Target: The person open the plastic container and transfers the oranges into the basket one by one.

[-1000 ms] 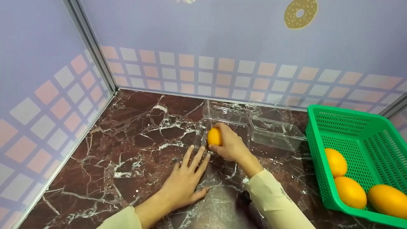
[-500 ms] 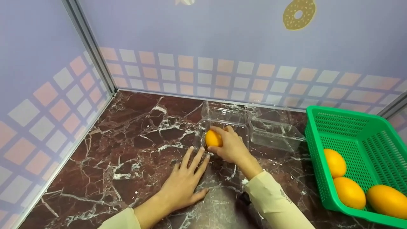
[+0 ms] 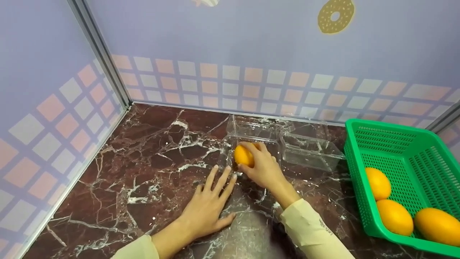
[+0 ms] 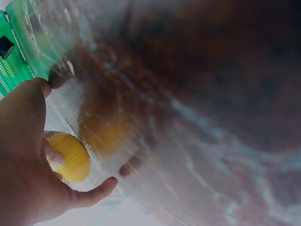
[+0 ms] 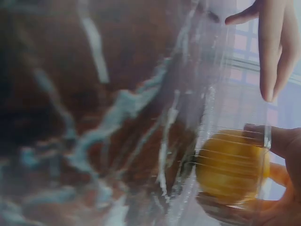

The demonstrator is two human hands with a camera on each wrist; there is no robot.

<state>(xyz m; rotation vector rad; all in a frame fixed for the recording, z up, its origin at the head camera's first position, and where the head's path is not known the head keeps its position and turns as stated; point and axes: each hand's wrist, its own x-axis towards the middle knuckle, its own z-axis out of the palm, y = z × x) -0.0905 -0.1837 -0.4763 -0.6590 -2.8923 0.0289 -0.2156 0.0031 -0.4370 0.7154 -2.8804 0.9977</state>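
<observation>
In the head view, my right hand (image 3: pixel 264 167) grips an orange (image 3: pixel 243 155) between curled fingers and thumb, inside a clear plastic box (image 3: pixel 267 142) with its lid raised at the back. The right wrist view shows the orange (image 5: pixel 230 167) through the ridged clear wall, fingers curled above and below it. My left hand (image 3: pixel 208 207) lies on the marble counter, fingers spread and fairly straight, fingertips right at the box's front left corner. From the left wrist, that hand (image 4: pixel 28 155) shows with the orange (image 4: pixel 70 157) behind it.
Right of the box stands another clear plastic container (image 3: pixel 311 154). A green basket (image 3: pixel 370 219) at the right holds several oranges (image 3: pixel 395 217). A tiled-pattern wall panel (image 3: pixel 230 79) closes off the back, and another (image 3: pixel 57 118) the left side.
The orange turns and shifts slightly within the box as my right hand moves a little with it, its fingers now further over the top. The left hand stays in place.
</observation>
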